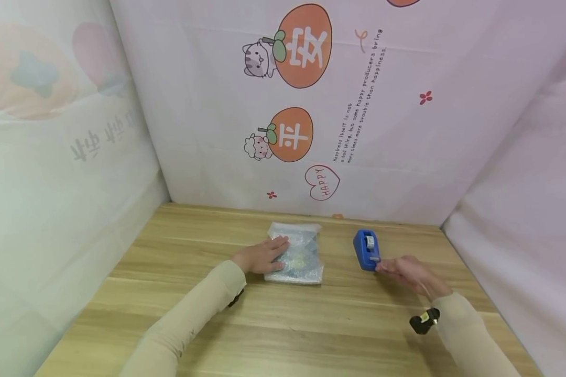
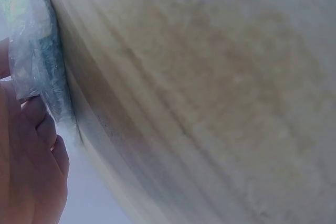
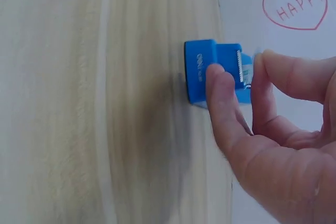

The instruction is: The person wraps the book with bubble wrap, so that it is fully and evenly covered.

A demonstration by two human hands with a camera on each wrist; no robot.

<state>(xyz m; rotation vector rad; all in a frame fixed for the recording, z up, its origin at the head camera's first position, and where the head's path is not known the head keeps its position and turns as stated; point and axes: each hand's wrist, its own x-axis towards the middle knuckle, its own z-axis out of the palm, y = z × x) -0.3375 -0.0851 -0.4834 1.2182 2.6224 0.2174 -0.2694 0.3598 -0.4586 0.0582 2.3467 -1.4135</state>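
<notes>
A flat package in bubble wrap [image 1: 302, 256] lies on the wooden table, something bluish with a yellow patch showing through. My left hand [image 1: 262, 256] rests on its left side with fingers spread. In the left wrist view the bent-looking fingers [image 2: 44, 124] lie against the crinkled wrap. Farther right stands a blue tape dispenser [image 1: 364, 251] with a roll of clear tape [image 1: 370, 242]. My right hand [image 1: 407, 272] is at its near end. Seen from the right wrist, thumb and a finger pinch the tape's end beside the toothed cutter [image 3: 240, 66], while another fingertip touches the dispenser's front.
Printed cloth walls [image 1: 382, 173] enclose the wooden table [image 1: 283, 324] at the back and both sides. A small black device [image 1: 424, 320] is strapped at the right wrist. Bare wood lies between the package and the dispenser.
</notes>
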